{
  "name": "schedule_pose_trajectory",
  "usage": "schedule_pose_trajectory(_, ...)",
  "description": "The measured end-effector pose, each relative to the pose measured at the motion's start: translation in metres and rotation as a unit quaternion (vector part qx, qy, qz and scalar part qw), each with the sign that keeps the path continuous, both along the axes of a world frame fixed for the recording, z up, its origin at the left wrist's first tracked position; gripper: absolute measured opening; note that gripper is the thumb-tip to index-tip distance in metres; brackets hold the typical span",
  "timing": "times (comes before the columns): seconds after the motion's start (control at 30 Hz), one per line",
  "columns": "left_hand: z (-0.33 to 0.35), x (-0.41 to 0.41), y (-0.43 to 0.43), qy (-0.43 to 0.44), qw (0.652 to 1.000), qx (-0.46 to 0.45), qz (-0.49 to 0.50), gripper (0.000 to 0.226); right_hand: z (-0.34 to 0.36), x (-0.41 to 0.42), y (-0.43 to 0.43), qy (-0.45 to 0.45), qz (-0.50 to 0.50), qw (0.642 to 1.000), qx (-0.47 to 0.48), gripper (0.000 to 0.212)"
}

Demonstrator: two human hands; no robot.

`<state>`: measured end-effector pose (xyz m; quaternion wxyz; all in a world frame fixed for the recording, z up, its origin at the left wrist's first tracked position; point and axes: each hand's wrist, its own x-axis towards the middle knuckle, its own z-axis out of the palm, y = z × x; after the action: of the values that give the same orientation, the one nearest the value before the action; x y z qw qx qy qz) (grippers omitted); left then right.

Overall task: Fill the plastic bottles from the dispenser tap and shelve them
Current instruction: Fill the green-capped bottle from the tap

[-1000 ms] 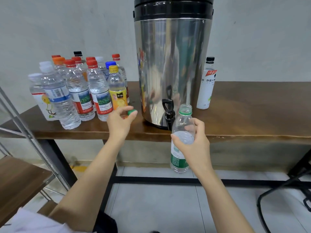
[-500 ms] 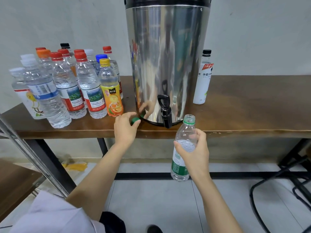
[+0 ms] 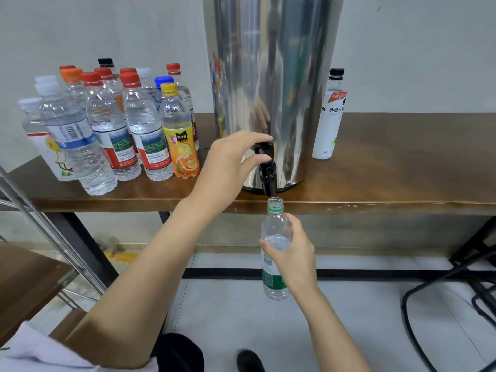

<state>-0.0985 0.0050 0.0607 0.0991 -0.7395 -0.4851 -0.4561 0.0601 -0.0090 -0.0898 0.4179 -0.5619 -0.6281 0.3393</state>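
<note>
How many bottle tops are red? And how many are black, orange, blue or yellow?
Red caps: 6
Black caps: 2
Orange caps: 1
Blue caps: 1
Yellow caps: 1
Total: 11

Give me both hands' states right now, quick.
Left hand: pinching the black tap lever.
Right hand: gripping the uncapped bottle.

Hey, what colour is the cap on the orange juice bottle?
Yellow. The cap on the juice bottle shows best in the head view.
</note>
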Motion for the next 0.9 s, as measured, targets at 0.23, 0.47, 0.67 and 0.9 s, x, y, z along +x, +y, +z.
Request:
schedule_pose_trajectory(0.23,-0.001,0.003,0.003,0.015,1.000,-0.005,-0.020,0.034,0.010,-0.004,0.002,0.017,0.015,1.000,0.021,0.074)
schedule_pose_trajectory(0.47,-0.007,0.007,-0.003,0.003,1.000,-0.005,-0.012,0.039,0.012,-0.006,0.001,0.022,0.022,0.999,0.029,0.075)
schedule_pose_trajectory(0.67,-0.011,0.012,-0.003,-0.020,0.999,0.041,0.022,0.033,0.014,-0.008,0.000,0.023,0.019,0.999,0.029,0.074)
schedule_pose_trajectory(0.9,-0.009,0.016,-0.001,-0.014,0.994,0.081,0.075,0.028,0.017,-0.009,-0.001,0.023,0.015,0.999,0.032,0.074)
